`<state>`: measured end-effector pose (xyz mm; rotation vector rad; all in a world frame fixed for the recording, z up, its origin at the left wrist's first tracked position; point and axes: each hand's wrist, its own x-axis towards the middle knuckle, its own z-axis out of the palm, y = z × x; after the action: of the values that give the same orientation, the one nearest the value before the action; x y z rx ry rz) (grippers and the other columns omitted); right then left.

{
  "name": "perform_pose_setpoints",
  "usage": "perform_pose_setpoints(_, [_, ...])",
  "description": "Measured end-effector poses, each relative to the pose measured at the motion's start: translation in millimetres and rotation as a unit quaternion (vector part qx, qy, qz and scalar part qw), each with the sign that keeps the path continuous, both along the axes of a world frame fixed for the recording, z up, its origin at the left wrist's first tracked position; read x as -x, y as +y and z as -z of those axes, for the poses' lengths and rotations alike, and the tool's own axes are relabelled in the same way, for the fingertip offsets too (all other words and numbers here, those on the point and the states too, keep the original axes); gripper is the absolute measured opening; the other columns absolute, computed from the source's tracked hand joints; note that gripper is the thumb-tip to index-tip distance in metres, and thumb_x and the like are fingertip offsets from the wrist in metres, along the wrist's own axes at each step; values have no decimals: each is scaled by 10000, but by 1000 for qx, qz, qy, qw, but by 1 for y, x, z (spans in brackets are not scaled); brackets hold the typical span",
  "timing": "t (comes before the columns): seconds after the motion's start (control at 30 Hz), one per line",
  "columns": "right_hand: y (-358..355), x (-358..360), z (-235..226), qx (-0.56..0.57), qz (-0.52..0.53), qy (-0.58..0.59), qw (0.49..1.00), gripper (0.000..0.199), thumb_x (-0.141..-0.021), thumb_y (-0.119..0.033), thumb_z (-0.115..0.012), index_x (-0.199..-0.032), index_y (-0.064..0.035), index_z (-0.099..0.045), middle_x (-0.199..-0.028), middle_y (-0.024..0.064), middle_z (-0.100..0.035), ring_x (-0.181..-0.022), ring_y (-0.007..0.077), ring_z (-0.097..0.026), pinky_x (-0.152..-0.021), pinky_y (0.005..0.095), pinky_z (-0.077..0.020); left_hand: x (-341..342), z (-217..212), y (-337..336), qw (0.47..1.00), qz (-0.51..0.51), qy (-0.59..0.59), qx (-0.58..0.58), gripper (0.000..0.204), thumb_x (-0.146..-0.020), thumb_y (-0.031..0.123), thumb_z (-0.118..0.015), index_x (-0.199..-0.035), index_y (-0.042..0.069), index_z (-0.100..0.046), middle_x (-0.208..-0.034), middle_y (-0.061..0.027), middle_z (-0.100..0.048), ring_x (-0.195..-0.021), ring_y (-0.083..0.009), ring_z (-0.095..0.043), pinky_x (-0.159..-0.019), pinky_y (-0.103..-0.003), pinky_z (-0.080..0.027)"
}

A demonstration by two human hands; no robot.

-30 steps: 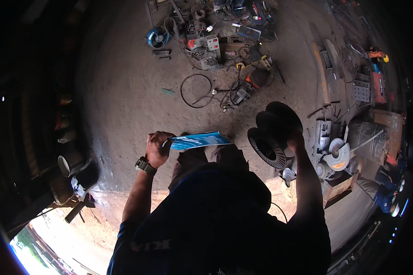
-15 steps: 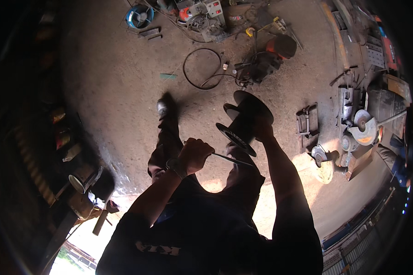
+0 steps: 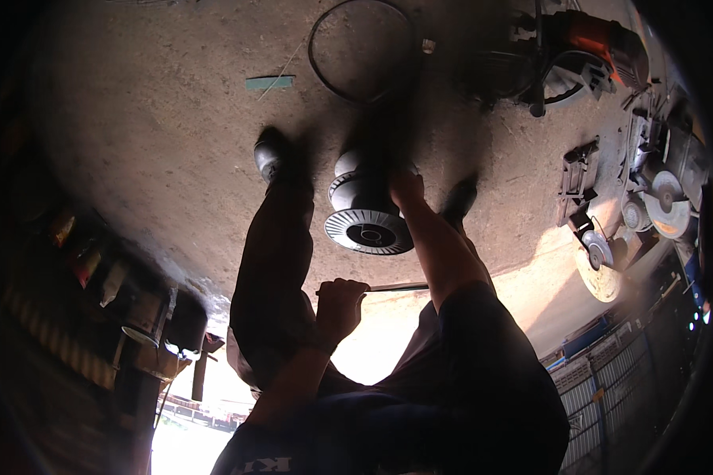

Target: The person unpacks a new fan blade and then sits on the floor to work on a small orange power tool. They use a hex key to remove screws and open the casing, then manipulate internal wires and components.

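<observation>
My right hand [image 3: 406, 188] grips the right side of a black spool [image 3: 342, 220], its fingers mostly hidden in shadow. The spool's ribbed round end, with a ring at its hub, faces me, and its body stretches away between my lower legs. Whether it touches the floor I cannot tell. Nearer my lap, my left hand [image 3: 341, 307] is closed in a fist round a thin dark rod [image 3: 396, 288]. The rod points right, passing toward my right forearm, and a short end sticks out left of the fist. It stays apart from the spool.
Ahead on the floor lie a looped black hose [image 3: 312, 49] and a green strip [image 3: 269, 81]. An orange and black machine [image 3: 606, 49] stands far right. Disc-bladed cutting tools [image 3: 668, 190] sit along the right side. Dark clutter with a metal cup [image 3: 141, 336] lines the left.
The spool has gone down and left, turning its ribbed end toward me, with my right hand still on it. The left hand's rod now lies nearly level. My view has shifted too.
</observation>
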<state>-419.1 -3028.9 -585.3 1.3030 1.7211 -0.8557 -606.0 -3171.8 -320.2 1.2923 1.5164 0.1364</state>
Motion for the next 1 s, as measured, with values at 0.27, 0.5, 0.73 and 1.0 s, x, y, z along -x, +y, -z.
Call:
perform_pose_setpoints(0.27, [12,-20,61,19,108,49,993,440,-997,-182,-507,-1401,-41,-613,-1424,247,-622,-1309,394,-619,-1147,507,-459,7,37,40,996,-29,43,-77,179,-867,80,-753,-1042,113,-736,-914,-58,-729,-896,-283,-686,-809,-462,-484])
perform_pose_setpoints(0.5, [71,-57,3,88,244,93,961,516,-979,-142,-490,-1484,-41,-531,-1366,293,-643,-1287,431,-619,-1096,450,-514,16,165,113,991,113,41,57,250,-1013,258,-662,-1221,136,-728,-1049,-122,-775,-1057,-335,-712,-995,-510,-483])
perform_pose_setpoints(0.73, [6,-180,-165,-47,359,143,921,513,-1004,-196,-603,-1476,-17,-516,-1450,257,-608,-1321,403,-610,-1113,462,-492,11,189,145,982,61,63,-167,481,-1019,219,-674,-1464,66,-573,-1452,-233,-599,-1380,-401,-542,-1212,-515,-357])
perform_pose_setpoints(1.0, [-138,-224,-407,154,318,-18,935,812,-884,-518,-744,-1438,30,-514,-1315,309,-657,-1237,447,-648,-1035,530,-533,96,-70,67,987,149,44,-37,489,-927,252,-774,-1336,14,-652,-1338,-246,-670,-1248,-422,-644,-1093,-491,-505])
